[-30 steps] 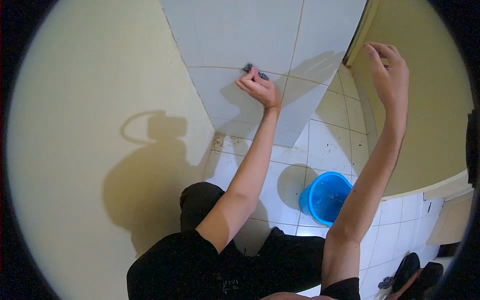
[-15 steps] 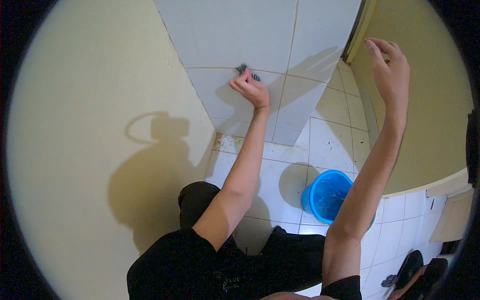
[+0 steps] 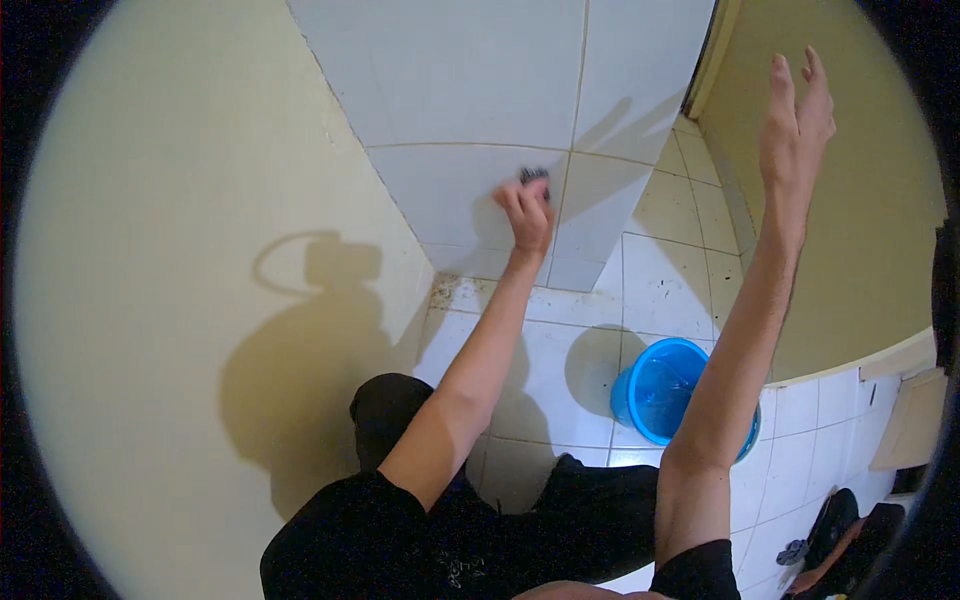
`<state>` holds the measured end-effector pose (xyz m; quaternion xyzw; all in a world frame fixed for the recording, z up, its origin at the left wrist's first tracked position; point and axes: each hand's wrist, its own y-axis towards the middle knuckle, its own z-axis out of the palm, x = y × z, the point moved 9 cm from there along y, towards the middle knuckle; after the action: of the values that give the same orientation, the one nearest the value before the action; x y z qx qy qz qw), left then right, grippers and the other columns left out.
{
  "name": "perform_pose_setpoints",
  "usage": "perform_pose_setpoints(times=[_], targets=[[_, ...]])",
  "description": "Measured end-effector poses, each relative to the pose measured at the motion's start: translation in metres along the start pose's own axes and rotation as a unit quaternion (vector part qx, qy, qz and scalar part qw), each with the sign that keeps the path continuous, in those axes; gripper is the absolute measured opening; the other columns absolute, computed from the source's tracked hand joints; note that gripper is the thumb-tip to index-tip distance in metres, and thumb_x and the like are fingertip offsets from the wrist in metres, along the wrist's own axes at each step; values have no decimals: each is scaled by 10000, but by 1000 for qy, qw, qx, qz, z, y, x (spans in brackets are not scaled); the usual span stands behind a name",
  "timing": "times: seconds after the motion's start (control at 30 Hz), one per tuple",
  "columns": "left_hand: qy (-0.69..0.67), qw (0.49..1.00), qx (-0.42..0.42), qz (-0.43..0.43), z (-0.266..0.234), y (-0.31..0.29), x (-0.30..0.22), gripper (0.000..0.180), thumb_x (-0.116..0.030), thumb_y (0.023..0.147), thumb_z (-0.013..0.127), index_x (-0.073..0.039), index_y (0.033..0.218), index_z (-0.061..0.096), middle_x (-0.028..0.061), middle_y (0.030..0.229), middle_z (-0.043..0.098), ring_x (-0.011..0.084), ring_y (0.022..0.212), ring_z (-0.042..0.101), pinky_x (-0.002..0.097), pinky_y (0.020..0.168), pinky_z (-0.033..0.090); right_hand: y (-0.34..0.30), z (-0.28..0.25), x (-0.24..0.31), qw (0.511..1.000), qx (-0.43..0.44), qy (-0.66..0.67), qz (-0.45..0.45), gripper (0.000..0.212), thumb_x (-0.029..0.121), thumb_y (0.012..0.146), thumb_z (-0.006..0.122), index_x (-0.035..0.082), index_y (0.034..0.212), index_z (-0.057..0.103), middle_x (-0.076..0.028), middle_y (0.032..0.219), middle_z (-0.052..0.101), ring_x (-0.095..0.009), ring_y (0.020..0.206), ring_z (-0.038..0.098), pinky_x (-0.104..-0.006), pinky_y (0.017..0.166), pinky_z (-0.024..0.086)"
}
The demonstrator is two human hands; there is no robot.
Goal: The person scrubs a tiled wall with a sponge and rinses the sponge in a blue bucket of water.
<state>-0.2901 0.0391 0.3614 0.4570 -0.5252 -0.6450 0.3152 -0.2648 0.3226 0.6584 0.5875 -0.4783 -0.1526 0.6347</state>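
Observation:
My left hand (image 3: 527, 212) is closed around a dark, shaggy scouring pad (image 3: 537, 176), pressed to the white tiled wall (image 3: 450, 195) a little below a grout line. The fingers are slightly smeared by motion and partly cover the pad. My right hand (image 3: 797, 125) is raised at the upper right, fingers apart, with nothing in it. It hangs in the air in front of the yellowish wall. Beneath my right forearm stands a blue bucket (image 3: 624, 400), partly hidden by the arm, with what looks like water inside.
A plain cream wall (image 3: 180, 200) rises close on my left and meets the tiles in a corner. Dirt specks (image 3: 458, 292) mark the foot of that corner. White floor tiles (image 3: 560, 385) surround the bucket. Dark footwear (image 3: 833, 525) and a small grey clump (image 3: 792, 552) lie lower right.
My left hand has moved the scouring pad right and slightly down across the tile. My right hand has risen a little and its fingers have spread from a loose curl.

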Motion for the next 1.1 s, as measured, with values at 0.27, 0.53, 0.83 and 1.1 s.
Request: perform_pose_setpoints(times=[0.27,0.53,0.83,1.1], targets=[[-6,995,-47,89,30,113,-69,339,18,760,640,-188,1019,565,0,890,522,243,875,490,456,811,302,12,-43,-28,997,-78,-18,-2,598,446,953,533,19,1371,514,-214,1353,540,-346,1275,464,-443,1083,334],[33,879,352,320,57,-135,-59,252,-163,827,631,-208,1074,611,-17,947,555,223,995,513,486,894,381,16,-44,-21,996,-79,26,12,567,393,943,541,14,1365,531,-203,1300,593,-320,1221,547,-421,1057,388],[47,939,66,336,41,-4,-83,323,-232,712,809,-250,1004,672,-52,1039,589,207,1004,490,451,831,352,18,-87,-42,980,-161,113,31,515,303,933,568,-46,1310,548,-187,1217,647,-257,1150,587,-337,1038,391],[-59,859,217,459,57,-99,-107,141,-224,801,671,-267,935,658,-58,917,573,152,932,506,380,853,360,18,-77,-65,985,-142,50,84,523,344,980,456,43,1409,442,-202,1326,518,-333,1254,453,-434,1088,317]])
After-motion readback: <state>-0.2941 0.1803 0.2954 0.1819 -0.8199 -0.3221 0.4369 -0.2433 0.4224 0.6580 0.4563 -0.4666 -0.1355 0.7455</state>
